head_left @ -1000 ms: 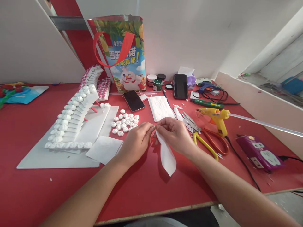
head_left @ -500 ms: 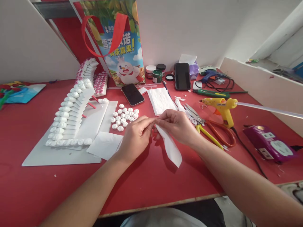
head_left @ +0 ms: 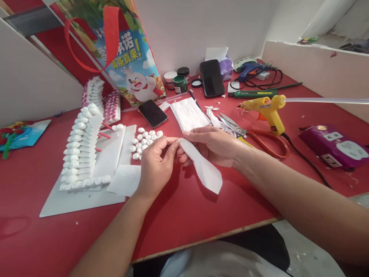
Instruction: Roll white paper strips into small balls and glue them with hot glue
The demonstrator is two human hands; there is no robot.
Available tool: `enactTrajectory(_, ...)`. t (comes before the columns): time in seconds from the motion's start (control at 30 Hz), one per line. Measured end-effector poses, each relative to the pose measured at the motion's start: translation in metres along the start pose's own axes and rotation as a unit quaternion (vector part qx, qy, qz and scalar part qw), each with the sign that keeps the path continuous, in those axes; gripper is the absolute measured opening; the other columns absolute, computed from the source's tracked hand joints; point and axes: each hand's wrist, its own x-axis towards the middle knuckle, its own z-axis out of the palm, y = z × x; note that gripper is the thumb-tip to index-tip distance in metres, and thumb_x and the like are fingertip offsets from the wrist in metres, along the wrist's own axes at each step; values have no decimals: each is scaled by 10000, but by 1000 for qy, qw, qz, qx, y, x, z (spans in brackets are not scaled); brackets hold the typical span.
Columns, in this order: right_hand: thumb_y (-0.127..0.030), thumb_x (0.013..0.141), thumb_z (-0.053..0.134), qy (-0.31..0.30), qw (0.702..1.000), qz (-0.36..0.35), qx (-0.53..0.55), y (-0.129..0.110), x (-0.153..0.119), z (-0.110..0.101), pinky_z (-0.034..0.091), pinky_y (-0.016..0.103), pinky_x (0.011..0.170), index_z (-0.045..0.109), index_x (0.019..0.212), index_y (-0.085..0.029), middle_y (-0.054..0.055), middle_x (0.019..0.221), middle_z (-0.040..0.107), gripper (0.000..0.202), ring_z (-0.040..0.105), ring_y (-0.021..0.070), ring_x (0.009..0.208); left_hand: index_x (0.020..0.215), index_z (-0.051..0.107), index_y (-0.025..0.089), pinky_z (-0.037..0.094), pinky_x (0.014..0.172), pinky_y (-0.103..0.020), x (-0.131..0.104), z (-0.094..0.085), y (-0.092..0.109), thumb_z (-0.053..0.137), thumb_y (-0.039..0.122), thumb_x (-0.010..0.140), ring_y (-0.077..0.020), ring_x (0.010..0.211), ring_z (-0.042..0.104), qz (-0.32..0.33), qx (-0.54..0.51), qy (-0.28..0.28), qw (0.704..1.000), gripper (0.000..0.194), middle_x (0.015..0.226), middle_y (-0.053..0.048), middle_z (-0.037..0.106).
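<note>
A white paper strip (head_left: 206,171) hangs toward the lower right, its narrow upper end between my two hands. My left hand (head_left: 160,161) pinches that end between thumb and forefinger. My right hand (head_left: 211,144) is beside it, thumb and forefinger closed at the strip's upper edge, the other fingers curled beneath. Small white paper rosettes (head_left: 140,146) lie left of my left hand, partly covered by it. A flat white sheet (head_left: 125,180) rests near my left wrist. Just beyond my right hand is a stack of white paper (head_left: 188,115).
At left, a curved structure of white rosettes (head_left: 73,152) stands on white board (head_left: 57,202). Scissors (head_left: 253,140), a yellow glue gun (head_left: 268,109) and a purple power strip (head_left: 336,146) are at right. Phones (head_left: 152,113), paint jars (head_left: 180,84) and a printed bag (head_left: 135,65) stand behind.
The view has turned and tilted. My right thumb has moved slightly away from my left fingertips, and more of the paper's upper end shows between the hands.
</note>
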Motion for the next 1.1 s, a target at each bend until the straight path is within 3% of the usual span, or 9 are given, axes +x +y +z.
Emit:
enactTrajectory(0.1,-178,1004,553,12,1000,-8,10,0,0,-1,603,286,590,622,786,-122,81,703,720,235,682,157,578,931,733,200,528,651,-265,0,0,2,631,340,962,-128,644,606,-10,-17,3,1000,176,777,-5,694)
enactTrajectory(0.3,-266,1013,560,-6,999,21,39,2,4,-3,584,246,594,666,773,-118,71,702,684,301,619,127,592,942,748,204,500,595,-246,0,1,2,659,307,945,-101,569,549,-6,-41,32,999,136,725,12,659)
enactTrajectory(0.5,-142,936,644,19,999,-23,18,4,3,-3,543,207,545,639,764,-122,54,724,705,173,615,105,563,963,763,205,481,571,-230,-1,3,0,673,286,942,-86,558,536,-6,-76,33,997,123,721,15,643)
enactTrajectory(0.7,-130,847,713,50,995,-67,-60,5,3,-3,461,192,481,615,724,-163,23,692,712,161,575,91,504,953,772,201,443,518,-222,-2,3,-1,669,281,943,-81,538,512,-6,-88,33,996,131,752,-2,687)
enactTrajectory(0.83,-100,820,677,107,973,-134,-157,6,3,2,391,181,477,614,682,-163,0,650,694,164,535,70,506,927,754,193,456,549,-228,-3,4,2,647,268,954,-85,549,520,1,-62,30,998,134,738,7,680)
enactTrajectory(1.03,-93,733,677,174,900,-227,-329,10,0,5,415,211,532,657,688,-157,-17,632,673,81,584,101,576,913,725,162,492,633,-243,-5,9,4,620,239,964,-130,697,643,75,24,44,996,140,775,-24,703)
enactTrajectory(1.1,-96,743,680,162,908,-229,-312,10,1,4,438,213,538,658,705,-160,-10,649,691,78,612,109,585,916,720,162,490,632,-240,-4,10,3,613,226,966,-131,712,655,91,38,52,994,134,796,-27,711)
